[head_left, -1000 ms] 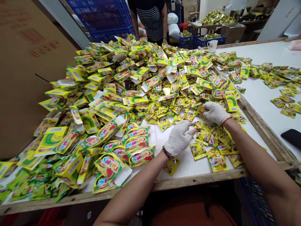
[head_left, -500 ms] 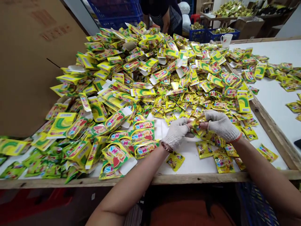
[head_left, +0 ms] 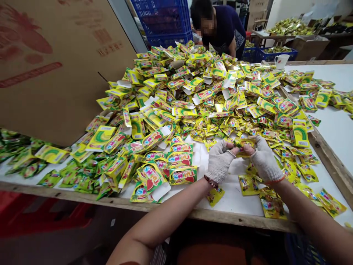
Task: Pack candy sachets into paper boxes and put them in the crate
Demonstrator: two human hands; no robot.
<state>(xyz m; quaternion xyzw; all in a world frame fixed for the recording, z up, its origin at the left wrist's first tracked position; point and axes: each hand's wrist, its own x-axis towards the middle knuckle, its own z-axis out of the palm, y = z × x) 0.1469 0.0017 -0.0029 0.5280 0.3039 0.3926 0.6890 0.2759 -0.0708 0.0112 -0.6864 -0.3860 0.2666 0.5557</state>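
My left hand, in a white fingerless glove, pinches one end of a small yellow sachet. The other end is between the thumb and fingers of my gloved right hand. Held low over the white tabletop, the sachet is partly covered by my fingers. Left of my left hand lie stacked yellow-green cartons with white end flaps. Loose yellow sachets lie below and around my right hand. A single sachet rests beside my left wrist.
A tall heap of cartons fills the table's middle and back. Green sachets lie at left, near a large cardboard box. A wooden strip divides the table at right. Behind the heap a person bends down beside blue crates.
The view has swung left, showing more of the cardboard box and the person behind. Both hands still hold the sachet, which is now stretched level between them.
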